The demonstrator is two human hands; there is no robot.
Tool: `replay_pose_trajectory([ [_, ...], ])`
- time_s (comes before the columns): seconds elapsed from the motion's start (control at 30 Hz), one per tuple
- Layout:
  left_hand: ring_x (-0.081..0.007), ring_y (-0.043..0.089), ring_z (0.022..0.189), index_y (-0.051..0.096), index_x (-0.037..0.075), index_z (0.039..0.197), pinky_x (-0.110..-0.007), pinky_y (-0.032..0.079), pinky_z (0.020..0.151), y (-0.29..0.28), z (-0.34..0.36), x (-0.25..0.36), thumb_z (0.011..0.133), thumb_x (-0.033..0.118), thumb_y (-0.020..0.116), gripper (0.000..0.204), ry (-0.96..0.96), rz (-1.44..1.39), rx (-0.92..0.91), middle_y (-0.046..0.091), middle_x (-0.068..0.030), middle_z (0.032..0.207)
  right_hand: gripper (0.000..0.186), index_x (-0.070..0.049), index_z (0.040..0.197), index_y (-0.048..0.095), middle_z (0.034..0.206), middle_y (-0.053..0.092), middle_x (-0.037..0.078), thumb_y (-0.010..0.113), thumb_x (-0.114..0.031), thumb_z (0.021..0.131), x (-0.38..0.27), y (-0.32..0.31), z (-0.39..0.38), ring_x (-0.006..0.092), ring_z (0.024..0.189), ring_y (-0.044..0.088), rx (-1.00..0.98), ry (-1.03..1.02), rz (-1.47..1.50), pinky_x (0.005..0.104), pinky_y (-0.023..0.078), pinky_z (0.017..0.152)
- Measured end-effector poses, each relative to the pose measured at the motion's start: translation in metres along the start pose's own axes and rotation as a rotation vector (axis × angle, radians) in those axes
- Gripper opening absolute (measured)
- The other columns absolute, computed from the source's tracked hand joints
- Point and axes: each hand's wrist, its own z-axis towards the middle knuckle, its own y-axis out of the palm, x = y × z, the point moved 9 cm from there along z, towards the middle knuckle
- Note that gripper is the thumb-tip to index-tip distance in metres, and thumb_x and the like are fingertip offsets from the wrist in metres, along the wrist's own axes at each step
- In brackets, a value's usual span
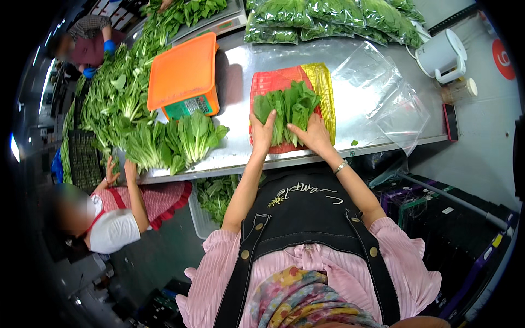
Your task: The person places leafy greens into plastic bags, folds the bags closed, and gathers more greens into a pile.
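A bunch of leafy greens [287, 109] lies in front of me, leaf tips pointing away. My left hand [263, 132] is closed along its left side, and my right hand [315, 134] grips it from the right, thumb over the stems. Under the bunch is a flat red woven mat [268, 81], with a yellow woven piece [327, 93] showing along its right edge. Clear plastic bags [377, 82] lie flat to the right of my right hand.
An orange-topped scale [183, 71] stands to the left on the metal table [240, 131], beside heaped loose greens [117, 104]. Bagged greens [328, 19] line the back; a white kettle [443, 54] stands far right. A co-worker's hands [120, 170] touch the greens at left.
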Motion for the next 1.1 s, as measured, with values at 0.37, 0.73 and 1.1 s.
replay_pose_trajectory([
  [0.37,-0.0376,0.02,0.134,-0.009,-0.007,0.139,-0.041,0.022,0.109,0.019,-0.018,0.032,0.06,0.045,0.082,0.131,0.127,0.205,-0.228,0.017,-0.0301,0.143,0.075,0.003,0.14,0.021,0.142,0.029,0.018,0.043,-0.05,0.092,0.009,0.061,0.017,0.0242,0.131,0.03,-0.426,-0.043,1.12,0.0336,0.024,0.107],
  [0.73,-0.046,0.02,0.132,-0.006,0.008,0.144,-0.056,0.022,0.105,0.009,-0.017,0.014,0.044,0.047,0.088,0.143,-0.033,0.567,-0.046,0.017,-0.0275,0.144,0.061,-0.006,0.135,0.033,0.128,0.045,0.01,0.045,-0.048,0.092,0.032,0.044,0.005,0.0243,0.113,0.048,-0.596,0.188,0.913,0.0416,0.041,0.094],
  [1.1,-0.0515,0.017,0.13,-0.01,0.01,0.144,-0.058,0.023,0.104,0.017,-0.03,0.018,0.038,0.061,0.084,0.15,-0.09,0.717,-0.192,0.01,-0.0348,0.142,0.048,-0.006,0.13,0.039,0.125,0.048,0.011,0.038,-0.04,0.096,-0.005,0.064,0.004,0.0241,0.109,0.05,-0.658,0.23,1.417,0.0451,0.043,0.091],
])
